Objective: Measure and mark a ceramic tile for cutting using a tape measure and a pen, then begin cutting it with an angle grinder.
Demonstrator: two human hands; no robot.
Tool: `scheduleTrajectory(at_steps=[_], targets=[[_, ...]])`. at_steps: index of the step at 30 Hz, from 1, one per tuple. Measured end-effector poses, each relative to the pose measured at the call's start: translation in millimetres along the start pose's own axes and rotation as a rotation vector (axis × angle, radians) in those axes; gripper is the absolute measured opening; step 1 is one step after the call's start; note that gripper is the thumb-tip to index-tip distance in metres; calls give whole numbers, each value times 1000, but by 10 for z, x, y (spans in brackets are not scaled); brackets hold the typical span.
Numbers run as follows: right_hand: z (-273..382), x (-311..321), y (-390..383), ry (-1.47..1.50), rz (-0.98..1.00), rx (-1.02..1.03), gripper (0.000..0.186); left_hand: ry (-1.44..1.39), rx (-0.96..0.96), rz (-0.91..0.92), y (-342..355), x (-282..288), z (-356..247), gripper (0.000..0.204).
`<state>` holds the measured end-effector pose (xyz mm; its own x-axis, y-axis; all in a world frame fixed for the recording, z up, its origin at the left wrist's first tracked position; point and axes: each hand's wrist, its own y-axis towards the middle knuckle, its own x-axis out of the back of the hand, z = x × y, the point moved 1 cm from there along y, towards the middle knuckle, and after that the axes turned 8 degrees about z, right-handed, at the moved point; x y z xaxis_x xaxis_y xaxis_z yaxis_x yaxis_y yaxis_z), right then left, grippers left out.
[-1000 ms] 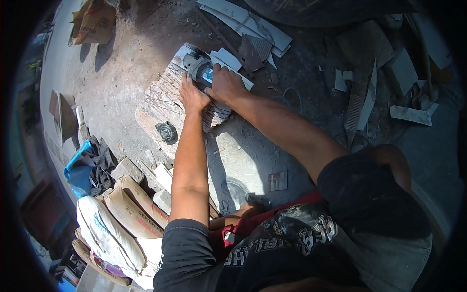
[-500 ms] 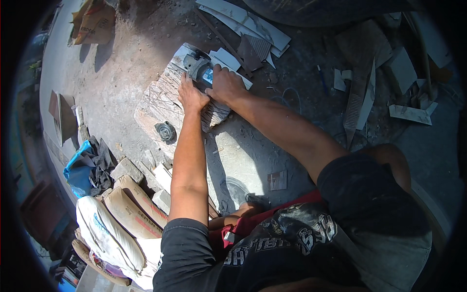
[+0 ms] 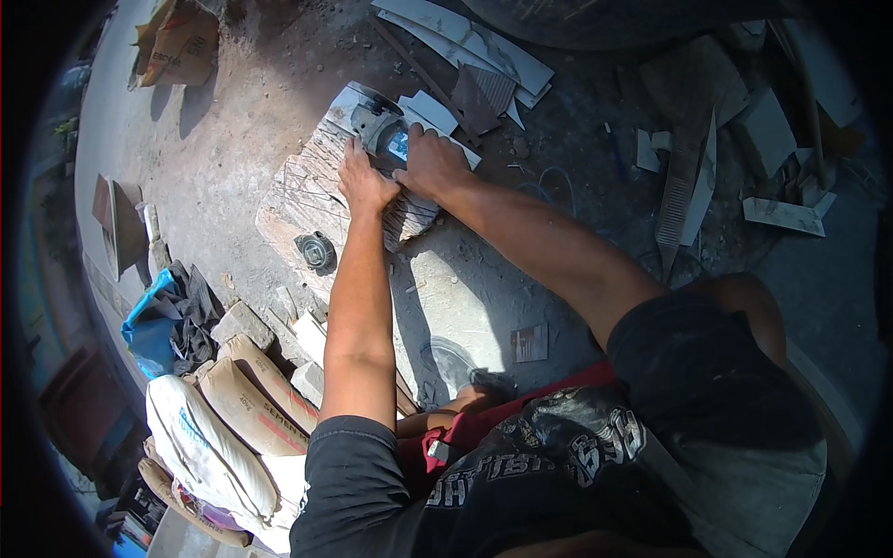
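A grey angle grinder (image 3: pixel 379 128) with a blue patch rests on a scored stone slab (image 3: pixel 307 191) lying on the dusty ground. My left hand (image 3: pixel 365 181) presses down on the slab just below the grinder's body, fingers close together. My right hand (image 3: pixel 430 160) grips the grinder's body from the right side. Part of the tool is hidden under both hands. A round dark disc (image 3: pixel 314 251) lies on the slab's lower left corner, apart from both hands.
Broken tile strips and offcuts (image 3: pixel 465 42) lie behind the slab and at the right (image 3: pixel 684 181). Cement sacks (image 3: pixel 228 418) and bricks (image 3: pixel 242 321) sit at the lower left beside a blue cloth (image 3: pixel 149 321). A cardboard box (image 3: pixel 181 42) stands at the top left.
Both hands and the grinder have shifted very slightly on the slab; the hold is the same.
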<state>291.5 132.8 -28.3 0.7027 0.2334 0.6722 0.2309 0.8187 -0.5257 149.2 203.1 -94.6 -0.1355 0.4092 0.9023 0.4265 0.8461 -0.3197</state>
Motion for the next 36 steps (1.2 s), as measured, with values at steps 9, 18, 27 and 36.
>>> scheduleTrajectory(at_steps=[9, 18, 27, 36], targets=[[-23, 9, -17, -10, 2, 13, 70, 9, -18, -4, -3, 14, -6, 103], [-29, 19, -36, -10, 8, 16, 70, 73, 25, 61, 22, 20, -5, 100], [-62, -13, -66, -25, -16, 1, 66, 76, 5, 61, 18, 51, -25, 105], [-81, -16, -73, -24, -7, 4, 66, 81, 12, 80, 21, 65, -37, 107]])
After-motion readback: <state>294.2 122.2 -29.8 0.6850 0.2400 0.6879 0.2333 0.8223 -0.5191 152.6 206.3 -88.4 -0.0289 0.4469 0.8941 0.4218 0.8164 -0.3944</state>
